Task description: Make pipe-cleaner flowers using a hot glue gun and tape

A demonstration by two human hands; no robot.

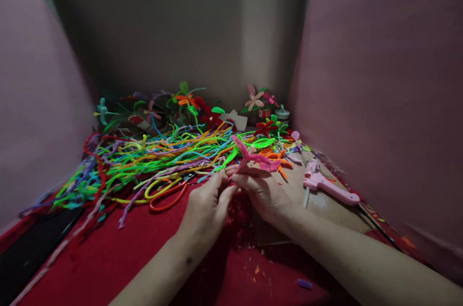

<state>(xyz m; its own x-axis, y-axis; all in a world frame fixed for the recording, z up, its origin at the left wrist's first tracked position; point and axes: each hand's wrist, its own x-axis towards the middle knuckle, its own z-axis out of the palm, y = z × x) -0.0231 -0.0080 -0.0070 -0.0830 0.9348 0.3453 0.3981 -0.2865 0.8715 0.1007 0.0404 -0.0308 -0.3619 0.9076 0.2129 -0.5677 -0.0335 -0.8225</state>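
A pink pipe-cleaner flower [247,155] with several loop petals stands up from between my two hands. My left hand [210,200] pinches at its base, thumb against fingers. Close against it, my right hand [265,190] is closed on the same flower from the other side. The lower end of the piece is mostly hidden by my fingers. Just behind the flower lie green pipe-cleaner leaves [263,143] and an orange pipe-cleaner piece [282,159].
Loose pipe cleaners [159,156] in many colours heap on the red cloth [144,248]. Red-and-yellow-handled scissors [169,201] lie at their front edge. A pink glue gun [331,188] rests on a brown board [336,214] at right. A black flat object [39,253] is at left.
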